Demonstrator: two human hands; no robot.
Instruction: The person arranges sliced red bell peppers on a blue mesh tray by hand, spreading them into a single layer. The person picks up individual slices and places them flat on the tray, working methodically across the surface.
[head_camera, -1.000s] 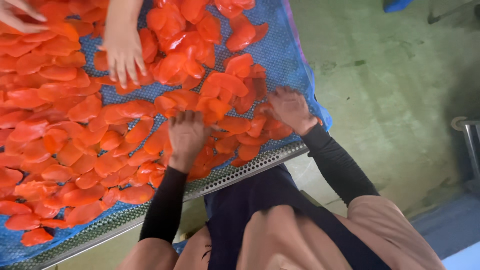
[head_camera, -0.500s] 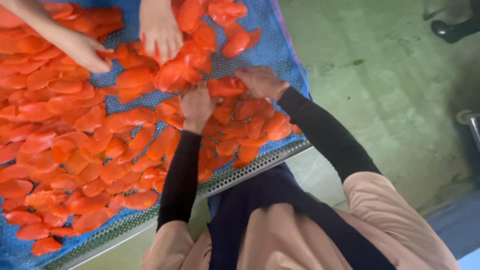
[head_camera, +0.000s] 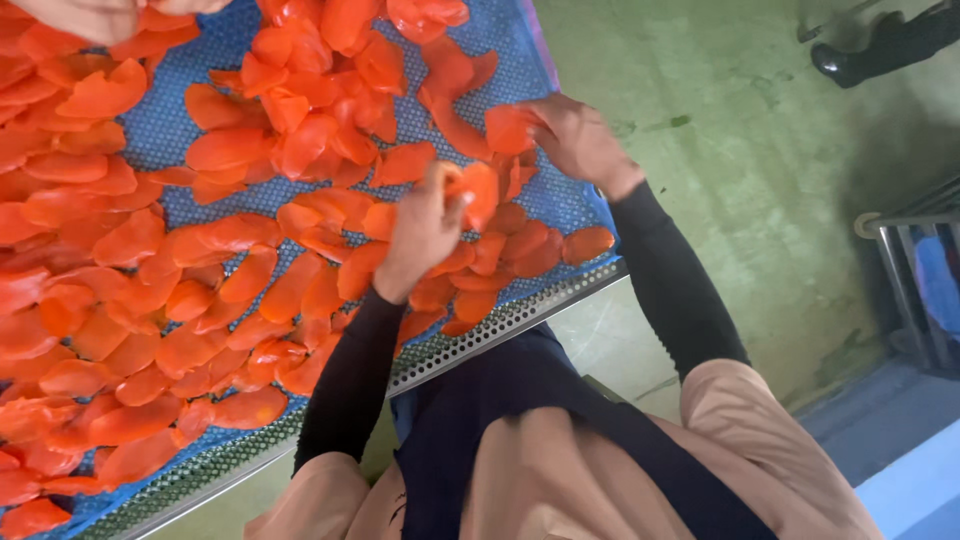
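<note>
Orange-red fruit slices (head_camera: 150, 300) lie spread over blue mesh (head_camera: 160, 125) on a perforated metal tray (head_camera: 500, 325). My left hand (head_camera: 420, 230) is lifted above the tray's near right part, fingers closed on one orange slice (head_camera: 478, 192). My right hand (head_camera: 575, 140) is further right and higher, pinching another slice (head_camera: 508, 128) by its edge. Both arms wear black sleeves. Another person's hand (head_camera: 95, 15) shows at the top left over the slices.
A green concrete floor (head_camera: 740, 150) lies to the right of the tray. A dark shoe (head_camera: 860, 50) of someone else stands at the top right. A metal frame (head_camera: 900, 270) and a blue surface (head_camera: 900, 480) sit at the right edge.
Both my hands have risen off the pile, each now with a slice pinched in it. The other person's hands have withdrawn toward the top left; the view has shifted closer.
</note>
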